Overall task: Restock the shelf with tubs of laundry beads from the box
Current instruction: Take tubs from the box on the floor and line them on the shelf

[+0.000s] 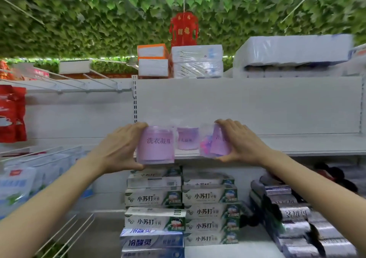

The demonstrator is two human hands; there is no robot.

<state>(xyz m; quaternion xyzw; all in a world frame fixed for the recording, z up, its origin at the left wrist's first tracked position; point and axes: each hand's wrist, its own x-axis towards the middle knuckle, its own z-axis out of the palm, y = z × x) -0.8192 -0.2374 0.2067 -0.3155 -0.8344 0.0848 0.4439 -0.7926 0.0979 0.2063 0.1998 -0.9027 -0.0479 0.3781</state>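
Now our left hand (pixel 118 147) grips the left tub (pixel 155 145) and our right hand (pixel 237 141) grips the right tub (pixel 215 145), both at the shelf (pixel 297 149) front, to sit by the back tub (pixel 187 139).

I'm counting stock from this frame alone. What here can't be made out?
Head view:
- The box: outside the frame.
- Middle tub: label too blurred to read in full.
- Right tub: label turned aside and partly covered by the right hand.
- Any tubs further back on the shelf: hidden behind the left tub and left hand.
- Whether the right tub's base touches the shelf: blurred.
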